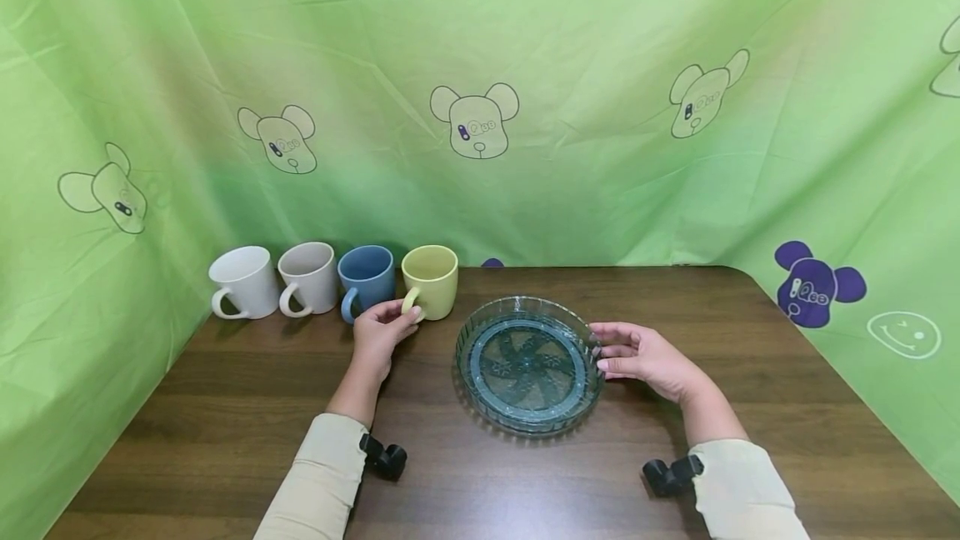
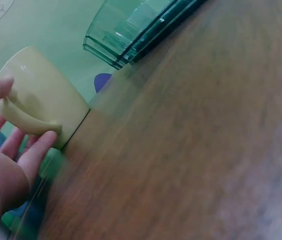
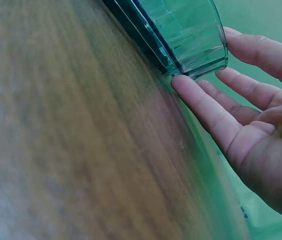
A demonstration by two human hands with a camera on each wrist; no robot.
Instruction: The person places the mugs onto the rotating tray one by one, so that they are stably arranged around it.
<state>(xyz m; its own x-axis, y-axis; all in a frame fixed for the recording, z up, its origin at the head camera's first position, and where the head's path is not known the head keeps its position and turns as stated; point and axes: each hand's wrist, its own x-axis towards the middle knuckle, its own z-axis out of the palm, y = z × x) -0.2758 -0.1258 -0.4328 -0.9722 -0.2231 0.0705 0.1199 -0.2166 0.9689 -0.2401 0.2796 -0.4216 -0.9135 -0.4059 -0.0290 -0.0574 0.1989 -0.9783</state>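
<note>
Pale sleeves (image 1: 318,473), glass dish (image 1: 528,367) between hands (image 1: 380,333) (image 1: 651,363), touching right, yellow mug (image 1: 437,283) against left

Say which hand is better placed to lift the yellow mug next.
Likely the left hand: it touches the handle of the yellow mug, while the right hand is at the glass dish, farther away.

The mugs: a white mug (image 1: 257,280), a pale grey mug (image 1: 317,282), a blue mug (image 1: 372,283), a yellow mug (image 1: 441,288). A clear blue-green dish (image 1: 528,367) has a pinwheel pattern. Brown, wood-grained counter (image 1: 517,490); green cloth (image 1: 592,198) printed with outlined and purple animal heads.
</note>
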